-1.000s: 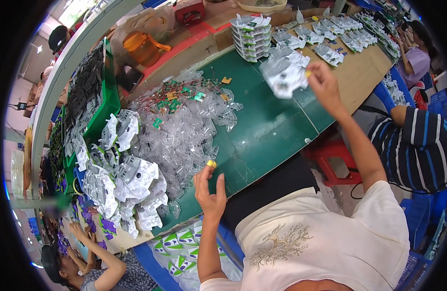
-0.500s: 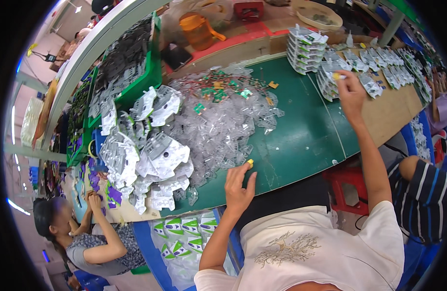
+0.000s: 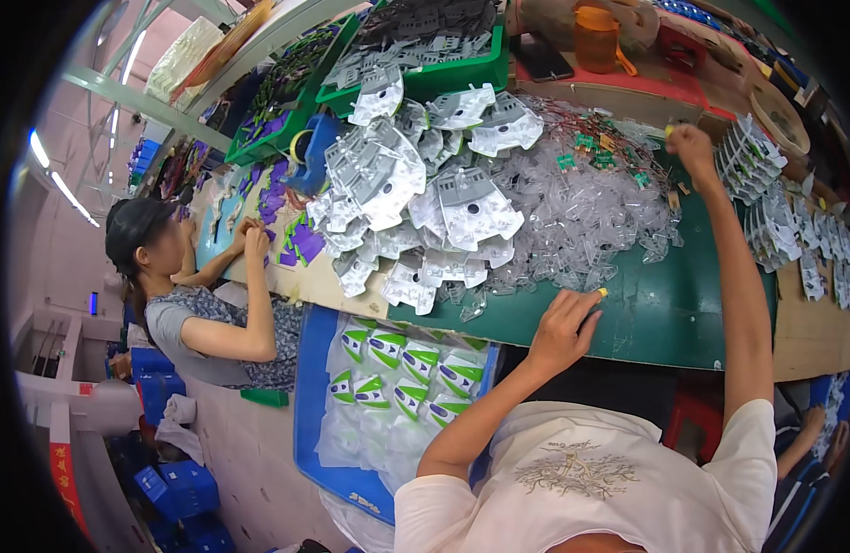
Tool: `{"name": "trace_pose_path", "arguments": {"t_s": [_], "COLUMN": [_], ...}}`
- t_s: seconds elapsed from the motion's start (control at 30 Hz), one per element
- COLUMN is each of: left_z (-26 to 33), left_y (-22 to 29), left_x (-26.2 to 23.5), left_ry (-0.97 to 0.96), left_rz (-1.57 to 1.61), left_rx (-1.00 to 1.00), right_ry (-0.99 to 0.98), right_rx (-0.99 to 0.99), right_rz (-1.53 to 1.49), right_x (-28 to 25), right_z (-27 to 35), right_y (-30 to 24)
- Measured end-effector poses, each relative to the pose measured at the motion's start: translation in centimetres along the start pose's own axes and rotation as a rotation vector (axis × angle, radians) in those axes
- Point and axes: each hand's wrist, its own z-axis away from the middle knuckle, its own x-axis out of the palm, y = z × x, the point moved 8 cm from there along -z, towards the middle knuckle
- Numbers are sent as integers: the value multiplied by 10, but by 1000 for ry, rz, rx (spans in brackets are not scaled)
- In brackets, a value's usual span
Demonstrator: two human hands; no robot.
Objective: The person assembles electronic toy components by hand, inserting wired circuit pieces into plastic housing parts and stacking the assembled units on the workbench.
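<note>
My left hand (image 3: 565,330) is open by the near edge of the green tabletop (image 3: 669,323), thumb apart from the index finger. A yellow covering wraps that fingertip. My right hand (image 3: 694,152) reaches to the far side, just beyond the small green circuit boards (image 3: 586,141) with thin red wires. Its fingers are curled and blurred, with yellow at one tip; whether they hold anything is unclear. Between the hands spreads a heap of clear plastic parts (image 3: 572,221). White-and-grey plastic shells (image 3: 471,207) are piled left of it.
Stacked shells (image 3: 752,166) stand at the right. A green crate (image 3: 425,64) of grey parts and an orange jug (image 3: 596,39) are at the back. A blue bin (image 3: 310,433) with white-green pieces sits below the table. A co-worker (image 3: 204,295) works at left.
The view has swung left, so the table appears farther right. My right hand has moved from the stacked shells leftward to beside the circuit boards. My left hand stays near the table edge.
</note>
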Motion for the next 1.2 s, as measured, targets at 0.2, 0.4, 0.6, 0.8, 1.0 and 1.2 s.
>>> {"name": "trace_pose_path", "arguments": {"t_s": [0.2, 0.4, 0.6, 0.8, 1.0, 1.2], "left_z": [-2, -3, -36, -32, -28, -23], "left_y": [-3, -28, 11, 12, 13, 15], "left_x": [-4, -9, -13, -6, -7, -3], "left_ry": [-16, 16, -10, -32, 52, 87], "left_rz": [-18, 444, 857, 683, 801, 682], "left_rx": [25, -395, -399, -316, -392, -364], "right_ry": [-162, -210, -137, -137, -161, -281], "right_rx": [-180, -321, -517, -608, -690, -451], "right_rz": [-739, -127, -5, 90, -38, -47], "right_x": [-18, 26, 20, 17, 16, 25], "right_z": [54, 201, 277, 292, 295, 292], "right_y": [-126, -179, -196, -192, -196, -191]}}
